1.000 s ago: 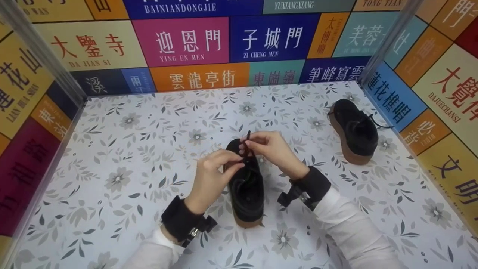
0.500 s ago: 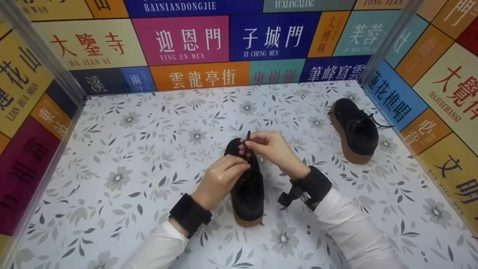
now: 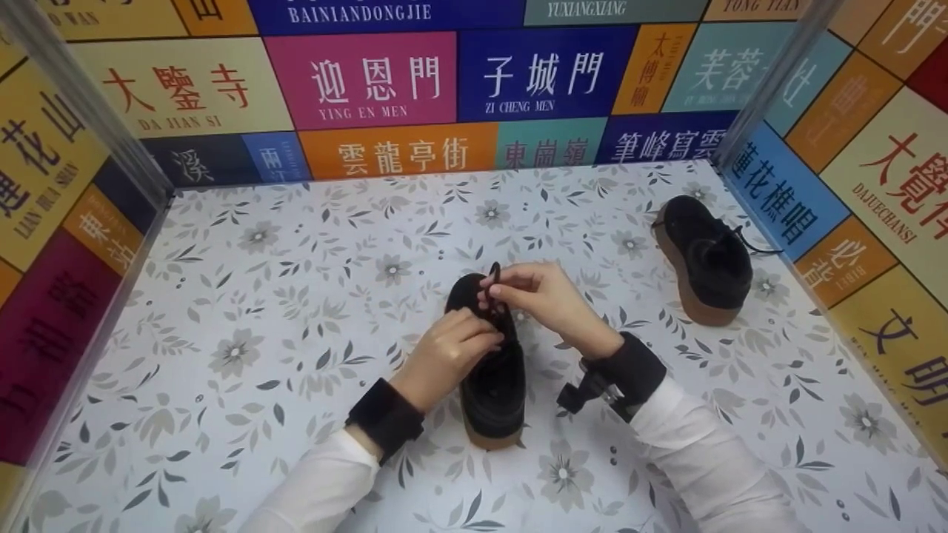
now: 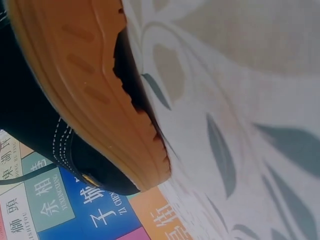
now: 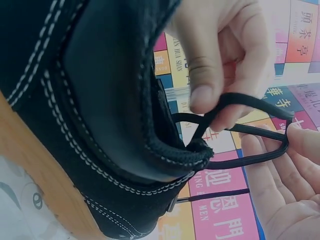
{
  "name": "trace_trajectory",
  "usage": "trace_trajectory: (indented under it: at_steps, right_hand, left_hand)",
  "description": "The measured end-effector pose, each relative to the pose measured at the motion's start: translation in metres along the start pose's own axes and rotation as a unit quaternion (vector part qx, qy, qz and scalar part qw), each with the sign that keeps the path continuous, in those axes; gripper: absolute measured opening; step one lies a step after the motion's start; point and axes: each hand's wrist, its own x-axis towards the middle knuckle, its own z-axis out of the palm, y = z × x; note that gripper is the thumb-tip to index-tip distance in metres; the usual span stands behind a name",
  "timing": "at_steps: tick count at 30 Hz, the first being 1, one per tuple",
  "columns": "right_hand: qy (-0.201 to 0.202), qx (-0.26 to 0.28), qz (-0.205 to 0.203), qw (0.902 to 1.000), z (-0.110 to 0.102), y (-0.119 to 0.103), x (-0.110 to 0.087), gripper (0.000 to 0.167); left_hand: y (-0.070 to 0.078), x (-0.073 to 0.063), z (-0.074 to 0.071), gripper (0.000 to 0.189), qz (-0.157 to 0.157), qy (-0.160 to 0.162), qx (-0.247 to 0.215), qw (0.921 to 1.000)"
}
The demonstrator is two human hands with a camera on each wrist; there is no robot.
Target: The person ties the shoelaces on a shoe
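A black low shoe [image 3: 495, 400] with a tan sole stands upright on the floral cloth, toe pointing away. My left hand [image 3: 448, 352] reaches over its lacing from the left. In the right wrist view, the thumb and finger of that left hand [image 5: 220, 65] pinch the black shoelace [image 5: 260, 102] close to the knot area at the tongue. My right hand [image 3: 544, 296] holds a loop of the same lace above the toe, between thumb and fingers. Only the shoe's tan sole [image 4: 95, 100] and dark side show in the left wrist view; no hand appears there.
A second black shoe [image 3: 703, 259] with loose laces stands at the back right, near the side wall. Printed colourful panels [image 3: 363, 81] enclose the back and sides. Floral cloth [image 3: 244, 296] covers the surface. Each wrist carries a black strap [image 3: 385, 418].
My left hand has moved right and slightly nearer the shoe opening, its wrist turning over. The lace at my right hand has gone from a straight upright piece to a bent loop.
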Motion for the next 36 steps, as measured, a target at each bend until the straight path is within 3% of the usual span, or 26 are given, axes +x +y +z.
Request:
trace_trajectory:
  at_steps: [9,12,15,19,22,26,30,33,36]
  right_hand:
    - [0.001,0.000,0.000,1.0000,-0.001,-0.001,-0.001,0.021]
    - [0.002,-0.006,-0.001,1.0000,-0.001,-0.002,-0.001,0.021]
    - [0.001,-0.006,-0.005,1.0000,-0.001,-0.003,-0.002,0.021]
    - [0.000,-0.002,-0.008,1.0000,-0.001,-0.001,-0.002,0.020]
    - [0.004,0.003,-0.010,0.9999,0.000,0.001,-0.001,0.021]
    - [0.009,0.011,-0.007,0.9999,0.000,0.003,0.000,0.022]
    - [0.013,0.013,-0.006,0.9998,0.000,0.003,0.000,0.023]
    - [0.013,0.012,-0.004,0.9998,0.001,0.003,0.000,0.023]
    - [0.012,0.011,0.000,0.9999,0.001,0.004,0.001,0.022]
  left_hand:
    - [0.000,0.002,0.000,0.010,-0.027,-0.012,0.018,0.9994]
    - [-0.001,0.001,-0.002,0.017,-0.049,-0.005,-0.011,0.9987]
    - [-0.004,-0.001,-0.005,0.021,-0.080,0.022,-0.065,0.9944]
    - [-0.013,-0.002,-0.009,0.014,-0.154,0.057,-0.141,0.9763]
    - [-0.022,0.000,-0.009,0.012,-0.210,0.054,-0.184,0.9588]
    - [-0.033,0.001,-0.007,0.012,-0.274,0.019,-0.234,0.9327]
    - [-0.040,0.002,-0.002,0.009,-0.339,-0.036,-0.288,0.8949]
    - [-0.044,0.002,0.002,0.013,-0.344,-0.078,-0.315,0.8812]
    - [-0.048,0.000,0.005,0.016,-0.313,-0.112,-0.326,0.8849]
